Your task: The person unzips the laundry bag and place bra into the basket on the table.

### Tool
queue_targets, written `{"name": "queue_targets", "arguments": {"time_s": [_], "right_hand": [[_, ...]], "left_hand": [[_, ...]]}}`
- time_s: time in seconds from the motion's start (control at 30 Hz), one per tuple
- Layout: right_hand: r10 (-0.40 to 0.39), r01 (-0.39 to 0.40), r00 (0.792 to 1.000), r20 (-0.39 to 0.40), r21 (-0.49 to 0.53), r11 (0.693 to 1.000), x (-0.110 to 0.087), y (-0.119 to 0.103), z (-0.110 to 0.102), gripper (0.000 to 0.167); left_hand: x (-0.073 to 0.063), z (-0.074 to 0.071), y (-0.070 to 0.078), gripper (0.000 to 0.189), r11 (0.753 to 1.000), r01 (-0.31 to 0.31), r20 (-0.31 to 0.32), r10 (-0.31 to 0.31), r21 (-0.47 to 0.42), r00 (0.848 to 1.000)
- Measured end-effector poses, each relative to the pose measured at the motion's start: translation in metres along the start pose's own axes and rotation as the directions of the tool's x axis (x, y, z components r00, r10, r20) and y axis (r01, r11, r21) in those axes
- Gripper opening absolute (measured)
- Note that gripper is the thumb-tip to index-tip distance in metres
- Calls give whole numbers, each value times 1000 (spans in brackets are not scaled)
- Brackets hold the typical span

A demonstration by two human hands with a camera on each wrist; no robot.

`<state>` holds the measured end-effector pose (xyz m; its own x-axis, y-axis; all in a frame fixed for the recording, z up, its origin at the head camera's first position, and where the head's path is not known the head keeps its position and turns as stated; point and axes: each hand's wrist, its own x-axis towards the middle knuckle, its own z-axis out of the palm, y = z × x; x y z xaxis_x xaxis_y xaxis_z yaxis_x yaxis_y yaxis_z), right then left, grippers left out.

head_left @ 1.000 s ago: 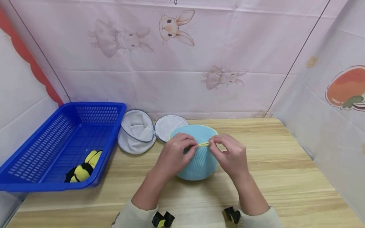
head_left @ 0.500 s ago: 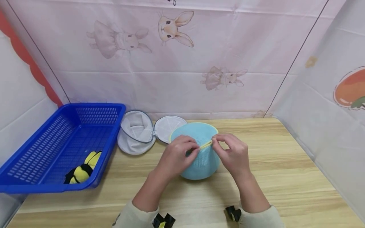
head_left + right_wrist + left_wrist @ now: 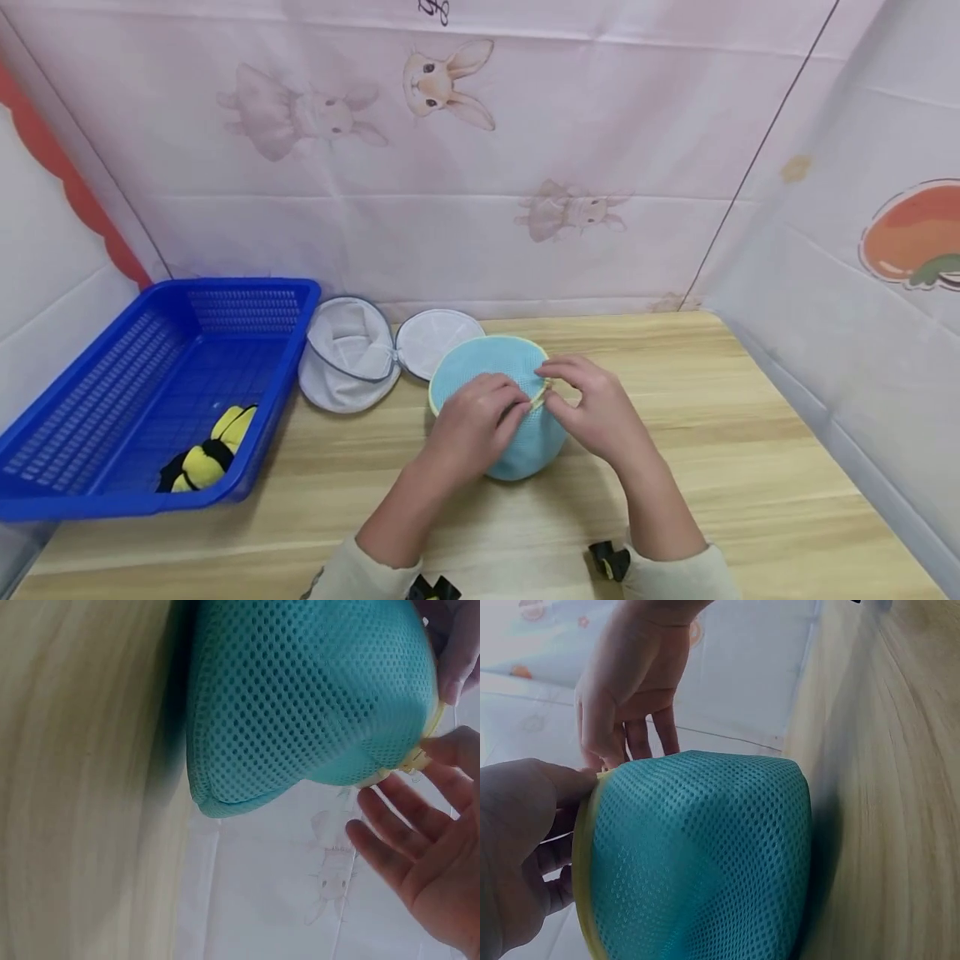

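A teal mesh laundry bag (image 3: 525,454) with yellow zipper trim stands on the wooden table, its round top facing up. Across the near side of that top, my left hand (image 3: 474,421) pinches the yellow rim (image 3: 585,855) between thumb and fingers. At the rim's right side, my right hand (image 3: 600,412) pinches the zipper end (image 3: 415,759) with thumb and index finger; its other fingers are spread. Both hands' fingertips are close together in the head view. My left hand covers part of the bag's front.
Behind and left lies a whitish mesh bag (image 3: 348,398), its round lid (image 3: 442,337) folded open beside it. A blue plastic basket (image 3: 225,367) at the left holds a yellow and black stuffed thing (image 3: 206,467). A printed cloth wall (image 3: 450,250) stands behind the table.
The yellow trim, earlier stretched between my hands, now sits along the bag's rim. My right hand has come closer to my left. The view has shifted slightly right.
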<state>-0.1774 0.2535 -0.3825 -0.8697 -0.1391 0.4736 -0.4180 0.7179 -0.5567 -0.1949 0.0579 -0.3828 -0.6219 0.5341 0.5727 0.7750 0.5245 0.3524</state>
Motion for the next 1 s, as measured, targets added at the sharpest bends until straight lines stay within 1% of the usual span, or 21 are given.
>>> {"name": "queue_targets", "arguments": {"time_s": [0.1,0.2,0.23,0.3,0.33,0.4,0.47,0.53,0.57,0.63,0.67,0.73,0.77,0.8,0.83,0.9,1.0], "right_hand": [[40,-38,997,68,-32,999,-1,-2,5,28],[41,-34,996,81,-90,995,-1,-2,11,27],[36,-29,997,70,-104,994,-1,-3,12,26],[29,-26,999,24,-113,993,0,-2,15,22],[33,-34,999,-10,-100,994,0,-2,16,19],[70,-75,994,-89,-45,996,1,0,17,15],[134,-129,975,-176,38,991,2,2,18,12],[233,-201,943,-237,155,967,3,3,18,10],[293,-243,922,-252,211,947,4,3,18,10],[409,-327,877,-252,311,892,5,4,16,14],[464,-369,853,-240,351,861,5,5,14,19],[558,-456,807,-192,398,796,6,9,9,29],[592,-498,790,-160,398,771,6,12,7,34],[616,-536,778,-128,378,755,6,14,4,38],[630,-568,770,-96,345,747,5,17,1,41],[644,-617,764,-36,253,745,5,21,-4,48],[631,-633,774,51,78,770,5,24,-11,56]], "left_hand": [[-3,0,-2,4,1000,16,-7,-16,5,1000],[-5,1,-3,3,1000,3,-25,-3,10,1000],[-5,1,-3,3,1000,-3,-35,4,15,999],[-5,1,-2,3,999,-22,-58,23,27,998],[-5,0,-2,3,999,-27,-67,29,33,997],[-4,-1,0,4,998,-41,-77,44,46,996],[-3,-3,1,4,997,-57,-87,62,59,994],[-2,-3,2,3,996,-59,-99,66,70,993],[-1,-3,2,2,996,-54,-104,62,76,993],[0,-2,0,3,996,-32,-104,40,80,994],[0,-2,-1,4,996,-17,-94,25,85,995],[-1,-1,-2,7,996,20,-42,-17,85,999],[-1,0,-3,8,995,37,-4,-37,92,999],[-2,0,-4,9,994,51,36,-55,101,998],[-3,1,-5,10,992,64,78,-73,113,994],[-4,2,-7,11,988,90,160,-110,127,981],[-5,3,-9,12,982,122,250,-154,141,956]]}}
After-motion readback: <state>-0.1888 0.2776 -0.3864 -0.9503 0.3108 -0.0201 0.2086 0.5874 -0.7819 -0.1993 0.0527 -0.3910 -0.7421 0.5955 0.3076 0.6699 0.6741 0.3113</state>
